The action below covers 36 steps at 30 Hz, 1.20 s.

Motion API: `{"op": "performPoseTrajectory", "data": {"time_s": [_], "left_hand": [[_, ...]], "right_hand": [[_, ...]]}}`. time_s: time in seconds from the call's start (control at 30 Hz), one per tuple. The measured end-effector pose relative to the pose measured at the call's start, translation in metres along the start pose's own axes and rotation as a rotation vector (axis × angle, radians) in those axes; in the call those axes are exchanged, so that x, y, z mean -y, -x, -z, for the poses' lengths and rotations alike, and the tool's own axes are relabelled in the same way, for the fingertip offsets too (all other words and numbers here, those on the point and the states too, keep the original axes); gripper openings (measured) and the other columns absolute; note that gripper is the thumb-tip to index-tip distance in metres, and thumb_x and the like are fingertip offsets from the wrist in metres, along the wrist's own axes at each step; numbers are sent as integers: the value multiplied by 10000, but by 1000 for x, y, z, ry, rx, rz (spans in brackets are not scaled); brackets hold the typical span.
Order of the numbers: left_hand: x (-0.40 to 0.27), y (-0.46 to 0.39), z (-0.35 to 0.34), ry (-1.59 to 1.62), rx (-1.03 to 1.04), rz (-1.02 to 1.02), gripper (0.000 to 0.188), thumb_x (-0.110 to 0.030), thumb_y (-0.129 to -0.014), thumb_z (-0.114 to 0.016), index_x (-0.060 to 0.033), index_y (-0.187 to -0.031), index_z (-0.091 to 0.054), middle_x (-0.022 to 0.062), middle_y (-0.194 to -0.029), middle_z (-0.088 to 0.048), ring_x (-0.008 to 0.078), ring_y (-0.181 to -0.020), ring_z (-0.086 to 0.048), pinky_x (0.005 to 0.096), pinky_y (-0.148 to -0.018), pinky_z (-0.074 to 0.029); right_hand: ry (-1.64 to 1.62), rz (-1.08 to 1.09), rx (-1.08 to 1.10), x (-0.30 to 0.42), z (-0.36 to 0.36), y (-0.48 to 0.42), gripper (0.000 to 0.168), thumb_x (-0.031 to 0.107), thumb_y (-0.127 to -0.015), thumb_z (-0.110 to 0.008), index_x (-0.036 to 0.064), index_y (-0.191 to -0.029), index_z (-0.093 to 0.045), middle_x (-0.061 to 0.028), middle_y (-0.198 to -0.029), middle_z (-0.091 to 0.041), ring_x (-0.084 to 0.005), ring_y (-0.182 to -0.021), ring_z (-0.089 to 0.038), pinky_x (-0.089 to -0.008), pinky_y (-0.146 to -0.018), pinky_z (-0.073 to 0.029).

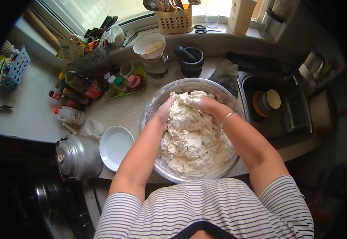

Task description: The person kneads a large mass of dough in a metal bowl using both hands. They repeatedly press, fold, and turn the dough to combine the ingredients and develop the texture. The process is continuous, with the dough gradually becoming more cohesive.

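Observation:
A wide metal basin stands on the counter right in front of me, holding a big mass of shaggy, floury dough. Both my hands are inside its far half. My left hand presses against the dough's left side, its fingers partly sunk in and coated with flour. On the far right of the lump, my right hand grips dough, and clumps cover its fingers. Between the hands the dough rises in a folded lump. A bangle circles my right wrist. Most fingertips are hidden by dough.
Left of the basin are a white plate and a metal kettle. Behind it stand a black mortar with pestle and a bowl on a glass jar. Bottles line the left; a sink with bowls lies right.

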<state>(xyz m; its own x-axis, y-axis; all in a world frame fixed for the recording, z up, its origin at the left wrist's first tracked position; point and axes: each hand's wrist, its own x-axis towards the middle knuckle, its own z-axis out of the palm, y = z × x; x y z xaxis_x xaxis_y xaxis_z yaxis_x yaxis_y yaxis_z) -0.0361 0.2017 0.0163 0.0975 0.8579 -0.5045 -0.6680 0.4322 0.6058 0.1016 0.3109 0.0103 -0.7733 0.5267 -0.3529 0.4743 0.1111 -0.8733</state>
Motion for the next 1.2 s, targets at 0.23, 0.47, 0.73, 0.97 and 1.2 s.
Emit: {"op": "performPoseTrajectory", "data": {"time_s": [0.23, 0.47, 0.73, 0.97, 1.2], "left_hand": [[24, 92, -14, -1046, -103, -278, 477, -319, -848, -576, -3, -1196, -494, 161, -1176, -532, 300, -970, -595, 381, -838, -487], [62, 127, -28, -1847, -72, -344, 255, -199, -705, -650, -142, -948, -597, 159, -1171, -466, 386, -817, -569, 436, -746, -486], [67, 72, 3, -1965, -25, -426, 61, -120, -659, -599, -72, -696, -601, 142, -852, -574, 339, -775, -568, 422, -679, -481], [56, 26, 3, -2054, -70, -341, 92, -56, -651, -547, -21, -659, -632, 194, -730, -624, 357, -745, -616, 427, -668, -500], [30, 47, -27, -2093, 49, -98, 243, -65, -680, -568, -10, -908, -629, 242, -934, -607, 380, -890, -590, 431, -795, -477]], "right_hand": [[603, 300, 99, 33, -2, 121, 350, 259, -713, -687, 67, -1000, -630, -134, -931, -646, -307, -889, -606, -387, -783, -476], [1023, 211, 16, 9, -45, 172, 209, 164, -754, -544, 74, -910, -650, -149, -854, -629, -312, -835, -601, -397, -754, -485], [836, -83, 170, 8, -56, 115, 179, 123, -727, -532, 66, -842, -656, -150, -838, -640, -319, -810, -616, -413, -692, -498], [840, 88, 38, -9, -47, 72, 171, 79, -703, -544, 53, -828, -659, -181, -815, -640, -332, -805, -627, -409, -723, -498], [940, 28, 164, 4, -36, 70, 147, 64, -699, -557, 28, -799, -659, -193, -807, -640, -341, -833, -625, -400, -718, -505]]}}
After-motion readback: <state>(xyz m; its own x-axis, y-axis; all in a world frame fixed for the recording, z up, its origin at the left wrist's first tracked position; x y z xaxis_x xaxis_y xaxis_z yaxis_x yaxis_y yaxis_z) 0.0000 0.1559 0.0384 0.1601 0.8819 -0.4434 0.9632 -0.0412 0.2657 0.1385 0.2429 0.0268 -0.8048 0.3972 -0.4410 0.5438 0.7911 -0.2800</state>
